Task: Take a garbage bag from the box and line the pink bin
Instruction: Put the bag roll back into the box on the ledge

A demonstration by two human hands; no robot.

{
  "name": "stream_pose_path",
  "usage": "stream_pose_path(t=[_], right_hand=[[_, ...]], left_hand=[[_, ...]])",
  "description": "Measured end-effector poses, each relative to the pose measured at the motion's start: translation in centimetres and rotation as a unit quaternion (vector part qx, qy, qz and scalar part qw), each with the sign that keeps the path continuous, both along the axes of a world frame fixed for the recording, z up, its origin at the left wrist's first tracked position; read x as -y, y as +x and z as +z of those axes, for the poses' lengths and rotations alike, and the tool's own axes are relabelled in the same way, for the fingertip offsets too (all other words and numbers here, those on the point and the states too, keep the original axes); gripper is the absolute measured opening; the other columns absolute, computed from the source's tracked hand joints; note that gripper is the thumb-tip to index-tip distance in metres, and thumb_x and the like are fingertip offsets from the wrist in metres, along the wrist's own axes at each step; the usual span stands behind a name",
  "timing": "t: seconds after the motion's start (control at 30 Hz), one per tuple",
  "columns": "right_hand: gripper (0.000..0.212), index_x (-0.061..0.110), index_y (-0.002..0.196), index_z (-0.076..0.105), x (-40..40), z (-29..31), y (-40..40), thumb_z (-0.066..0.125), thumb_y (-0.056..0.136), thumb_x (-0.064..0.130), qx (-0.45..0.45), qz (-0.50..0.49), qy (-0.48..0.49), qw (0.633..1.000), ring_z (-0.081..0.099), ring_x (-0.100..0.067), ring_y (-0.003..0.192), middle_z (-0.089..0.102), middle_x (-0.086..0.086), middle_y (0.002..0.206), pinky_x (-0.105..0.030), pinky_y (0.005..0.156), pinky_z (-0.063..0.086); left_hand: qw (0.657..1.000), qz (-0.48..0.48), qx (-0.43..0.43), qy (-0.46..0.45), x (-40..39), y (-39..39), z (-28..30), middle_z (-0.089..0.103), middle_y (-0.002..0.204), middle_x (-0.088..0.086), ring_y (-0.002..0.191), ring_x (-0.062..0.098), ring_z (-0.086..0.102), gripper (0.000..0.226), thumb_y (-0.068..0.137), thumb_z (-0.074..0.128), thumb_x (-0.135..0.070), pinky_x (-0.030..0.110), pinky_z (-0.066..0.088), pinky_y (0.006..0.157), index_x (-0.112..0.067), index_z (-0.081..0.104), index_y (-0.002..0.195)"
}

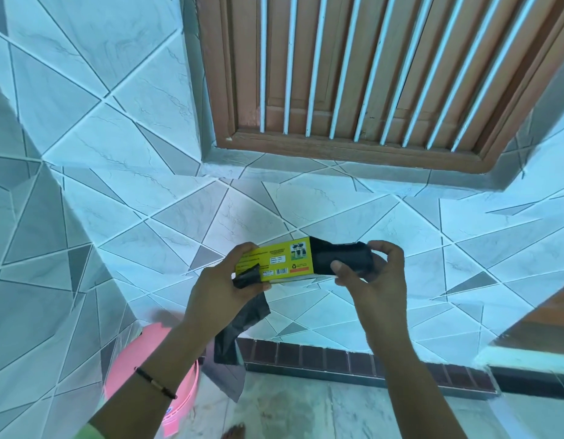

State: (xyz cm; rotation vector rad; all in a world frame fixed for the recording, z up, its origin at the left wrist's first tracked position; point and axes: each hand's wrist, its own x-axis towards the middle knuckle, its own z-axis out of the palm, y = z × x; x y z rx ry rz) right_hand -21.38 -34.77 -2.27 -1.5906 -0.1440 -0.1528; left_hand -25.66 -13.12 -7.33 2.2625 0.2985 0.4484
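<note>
My left hand (220,289) holds a yellow garbage-bag box (283,259) level in front of the tiled wall. Under the same grip a loose black garbage bag (239,324) hangs down from the box's left end. At the box's right end a black roll of bags (340,256) sticks out, and my right hand (372,274) pinches it between thumb and fingers. The pink bin (182,388) stands on the floor at the lower left, mostly hidden by my left forearm.
A light tiled wall (115,153) with grey triangles fills the view. Above is a brown wooden window frame (353,150) with white bars. A dark brick-pattern skirting (337,356) runs along the marble floor (321,410). A foot (234,432) shows at the bottom.
</note>
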Motion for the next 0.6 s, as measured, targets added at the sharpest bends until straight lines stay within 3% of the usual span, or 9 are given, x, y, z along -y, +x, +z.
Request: stream_pose_path(t=[0.1, 0.17, 0.2, 0.3, 0.4, 0.47, 0.6], right_hand=[[0.031, 0.023, 0.101, 0.049, -0.9, -1.1, -0.3, 0.072, 0.080, 0.018, 0.030, -0.061, 0.015, 0.998, 0.068, -0.018, 0.081, 0.064, 0.004, 0.097, -0.010, 0.062, 0.046], [0.010, 0.035, 0.093, 0.056, -1.2, -1.8, -0.3, 0.061, 0.088, 0.028, 0.079, -0.052, -0.055, 0.994, 0.062, -0.006, 0.086, 0.063, 0.011, 0.098, -0.008, 0.066, 0.043], [0.009, 0.040, 0.089, 0.058, -1.2, -2.0, -0.4, 0.052, 0.091, 0.032, 0.099, -0.029, -0.103, 0.989, 0.058, -0.002, 0.088, 0.062, 0.019, 0.095, -0.006, 0.067, 0.040], [0.022, 0.041, 0.092, 0.062, -1.2, -2.8, -0.2, 0.040, 0.091, 0.040, 0.133, 0.019, -0.180, 0.975, 0.051, 0.001, 0.099, 0.061, 0.031, 0.096, -0.005, 0.073, 0.036], [0.021, 0.028, 0.107, 0.060, -0.9, -3.1, 0.3, 0.055, 0.088, 0.034, 0.189, -0.027, -0.192, 0.963, 0.051, -0.006, 0.103, 0.054, 0.022, 0.109, -0.019, 0.083, 0.041], [0.032, 0.020, 0.112, 0.058, -0.7, -2.8, 0.6, 0.067, 0.083, 0.026, 0.209, -0.103, -0.199, 0.952, 0.043, -0.006, 0.107, 0.047, 0.013, 0.114, -0.018, 0.090, 0.036], [0.058, 0.024, 0.124, 0.045, -1.0, -2.5, 1.4, 0.076, 0.074, 0.023, 0.134, -0.129, -0.173, 0.967, 0.047, -0.018, 0.114, 0.044, 0.007, 0.124, -0.034, 0.094, 0.040]], left_hand=[[1.000, 0.011, 0.004, -0.013, 0.4, 0.2, -0.3, 0.071, 0.096, -0.016, 0.071, 0.015, 0.068, 0.061, 0.066, 0.076, -0.049, 0.038, 0.058, 0.078, -0.047, 0.045, 0.118], [1.000, 0.012, 0.000, -0.018, 0.6, 0.3, -0.4, 0.071, 0.097, -0.016, 0.075, 0.015, 0.069, 0.061, 0.066, 0.077, -0.048, 0.038, 0.057, 0.079, -0.047, 0.045, 0.119], [1.000, 0.012, -0.001, -0.019, 0.5, 0.3, -0.4, 0.071, 0.097, -0.016, 0.077, 0.015, 0.070, 0.061, 0.066, 0.077, -0.048, 0.038, 0.057, 0.080, -0.047, 0.046, 0.119], [1.000, 0.014, 0.001, -0.018, 0.3, 0.3, -0.2, 0.071, 0.098, -0.016, 0.079, 0.015, 0.070, 0.060, 0.066, 0.077, -0.047, 0.037, 0.057, 0.082, -0.045, 0.047, 0.118], [1.000, 0.011, -0.001, -0.020, 0.2, 0.3, -0.1, 0.072, 0.097, -0.015, 0.083, 0.015, 0.070, 0.060, 0.065, 0.077, -0.049, 0.036, 0.056, 0.083, -0.045, 0.047, 0.117], [1.000, 0.004, -0.008, -0.024, 0.2, 0.4, 0.0, 0.072, 0.096, -0.015, 0.080, 0.015, 0.070, 0.062, 0.063, 0.074, -0.054, 0.037, 0.057, 0.082, -0.046, 0.047, 0.117], [0.999, -0.018, -0.033, -0.002, 0.5, 0.5, 0.0, 0.072, 0.094, -0.013, 0.067, 0.018, 0.066, 0.064, 0.059, 0.071, -0.054, 0.038, 0.056, 0.078, -0.051, 0.044, 0.117]])
